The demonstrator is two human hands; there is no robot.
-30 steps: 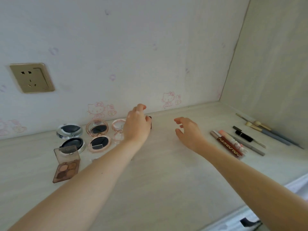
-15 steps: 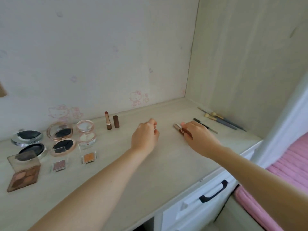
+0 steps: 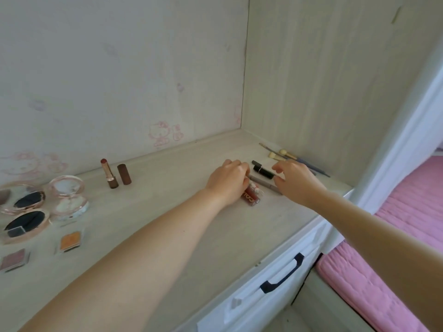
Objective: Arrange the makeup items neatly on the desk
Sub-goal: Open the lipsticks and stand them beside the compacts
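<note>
Head view: left hand (image 3: 229,182) curls its fingers onto a dark-red lip-gloss tube (image 3: 251,198) lying on the pale wood-grain table (image 3: 182,226), at 3 o'clock of centre. Right hand (image 3: 296,182) hovers just beside, fingers loosely curled, holding nothing, over a grey pencil (image 3: 265,184) and black tube (image 3: 263,172). Uncapped red lipstick (image 3: 109,173) stands at 10 o'clock.

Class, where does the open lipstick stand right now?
Head view: the open lipstick stands upright left of centre near the back wall, beside its brown cap.

Lip gloss (image 3: 251,198) top under left hand (image 3: 229,182)
</note>
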